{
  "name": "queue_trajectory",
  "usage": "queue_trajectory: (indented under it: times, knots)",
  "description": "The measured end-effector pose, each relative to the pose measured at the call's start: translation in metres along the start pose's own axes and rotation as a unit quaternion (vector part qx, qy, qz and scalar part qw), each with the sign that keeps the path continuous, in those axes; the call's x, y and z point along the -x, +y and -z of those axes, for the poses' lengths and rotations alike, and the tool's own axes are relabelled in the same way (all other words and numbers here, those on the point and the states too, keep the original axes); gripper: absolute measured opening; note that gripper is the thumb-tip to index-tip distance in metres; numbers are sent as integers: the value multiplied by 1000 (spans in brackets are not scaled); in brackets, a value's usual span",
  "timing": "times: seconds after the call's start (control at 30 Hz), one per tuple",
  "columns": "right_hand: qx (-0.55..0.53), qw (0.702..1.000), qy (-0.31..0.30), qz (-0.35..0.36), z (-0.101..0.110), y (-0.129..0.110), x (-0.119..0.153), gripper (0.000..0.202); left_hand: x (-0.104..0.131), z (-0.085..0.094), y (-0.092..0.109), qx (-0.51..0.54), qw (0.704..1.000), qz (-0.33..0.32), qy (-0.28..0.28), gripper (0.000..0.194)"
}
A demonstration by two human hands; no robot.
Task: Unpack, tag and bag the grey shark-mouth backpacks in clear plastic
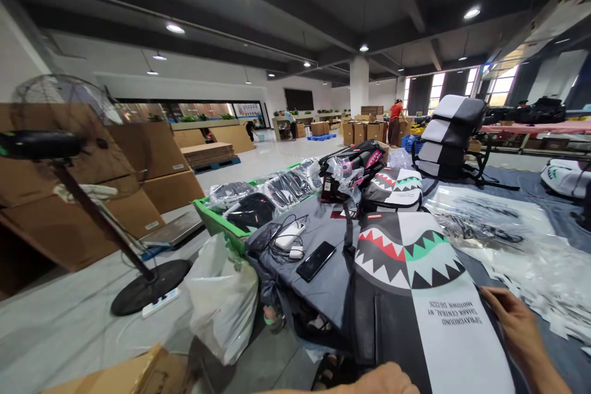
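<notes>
A black-and-white backpack (410,295) with a red and green shark-mouth print lies on the table in front of me, its lettering upside down to my view. My right hand (514,326) is at its right side, fingers closed on the edge there. At the lower rim of the picture my left hand (385,380) is curled closed against the backpack's near left part; its fingertips are hidden, so what it grips does not show. Just beyond lies another shark-print backpack (392,189). A black phone (316,261) rests left of the near backpack.
White chargers with cables (292,235) lie beside the phone. Left stand a green bin (221,225) of bagged goods, a white plastic bag (221,295) and a floor fan (101,209). Stacked backpacks (450,138) and clear plastic bags (498,221) occupy the right. People work far back.
</notes>
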State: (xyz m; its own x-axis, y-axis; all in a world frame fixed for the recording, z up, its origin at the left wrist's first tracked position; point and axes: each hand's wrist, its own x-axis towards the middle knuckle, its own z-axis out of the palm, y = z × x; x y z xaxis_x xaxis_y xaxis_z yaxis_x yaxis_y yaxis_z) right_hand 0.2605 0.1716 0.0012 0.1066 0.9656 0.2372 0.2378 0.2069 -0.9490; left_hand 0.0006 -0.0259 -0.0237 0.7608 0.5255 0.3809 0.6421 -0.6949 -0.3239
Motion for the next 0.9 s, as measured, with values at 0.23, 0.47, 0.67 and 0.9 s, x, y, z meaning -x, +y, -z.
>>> queue_trajectory:
  times: [0.23,0.47,0.67,0.9]
  knots:
    - [160,986,37,25,0,-2,49,54,-18,50,-6,109,979,93,143,35]
    - [190,975,-83,76,14,19,229,41,0,33,57,207,973,89,38,21]
    - [197,977,-4,81,-11,27,242,27,-42,27,72,208,957,118,-166,13]
    - [174,981,-22,87,-10,17,236,19,-54,44,73,211,930,183,-238,19]
